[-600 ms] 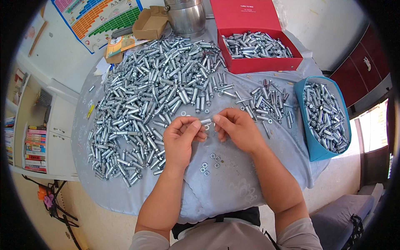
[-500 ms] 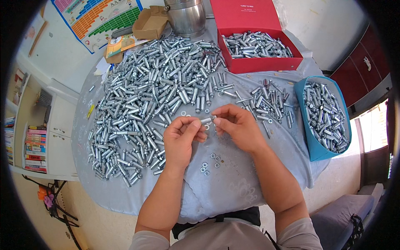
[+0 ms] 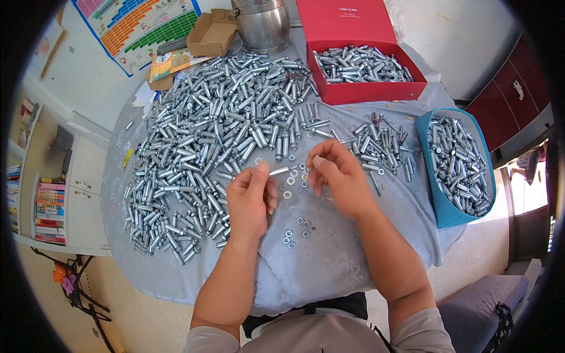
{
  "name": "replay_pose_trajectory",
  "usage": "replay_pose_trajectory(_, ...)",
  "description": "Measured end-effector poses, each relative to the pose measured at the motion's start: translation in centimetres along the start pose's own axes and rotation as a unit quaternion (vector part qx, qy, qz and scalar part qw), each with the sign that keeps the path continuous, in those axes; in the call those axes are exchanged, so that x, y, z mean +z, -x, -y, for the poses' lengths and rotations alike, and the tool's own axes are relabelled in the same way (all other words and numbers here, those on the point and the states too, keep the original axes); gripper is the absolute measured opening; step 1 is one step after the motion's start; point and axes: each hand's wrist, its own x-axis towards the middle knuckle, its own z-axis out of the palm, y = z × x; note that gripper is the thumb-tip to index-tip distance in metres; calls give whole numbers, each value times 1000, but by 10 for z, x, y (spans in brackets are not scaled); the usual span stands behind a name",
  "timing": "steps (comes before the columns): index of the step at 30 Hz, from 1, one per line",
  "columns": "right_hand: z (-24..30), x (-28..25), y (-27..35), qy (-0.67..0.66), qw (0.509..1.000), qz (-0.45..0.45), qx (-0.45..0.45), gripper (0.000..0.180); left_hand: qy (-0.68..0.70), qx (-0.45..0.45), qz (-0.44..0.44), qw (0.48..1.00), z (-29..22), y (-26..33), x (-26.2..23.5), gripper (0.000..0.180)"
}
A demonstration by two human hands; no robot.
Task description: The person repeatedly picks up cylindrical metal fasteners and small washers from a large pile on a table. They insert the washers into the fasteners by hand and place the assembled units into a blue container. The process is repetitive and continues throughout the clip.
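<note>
My left hand [image 3: 250,199] pinches one silver metal bolt [image 3: 281,170] by its left end and holds it level above the grey table cloth [image 3: 329,259]. My right hand [image 3: 338,176] sits just to the right of the bolt's free end, fingertips pinched together on something too small to make out. Several small washers and nuts [image 3: 294,229] lie loose on the cloth under and in front of both hands. A large heap of the same silver bolts [image 3: 206,129] spreads over the left and far side of the table.
A red box [image 3: 359,88] with bolts stands at the far side, a blue bin [image 3: 456,170] full of bolts at the right edge. A smaller bolt pile [image 3: 376,144] lies between them. A steel pot [image 3: 262,23] and cardboard box [image 3: 212,32] stand at the back; shelves at left.
My hands have drawn slightly apart, so the bolt in my left hand now shows between them. My right hand has shifted a little to the right.
</note>
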Motion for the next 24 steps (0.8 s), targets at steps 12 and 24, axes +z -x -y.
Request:
replay_pose_trajectory(12, 5, -1, -1, 27, 991, 44, 122, 18, 1, 31, 44, 999, 9, 3, 7, 13)
replay_pose_trajectory(24, 1, -25, -10, -57, 995, 2, 78, 14, 20, 97, -37, 994, 1, -5, -4, 11)
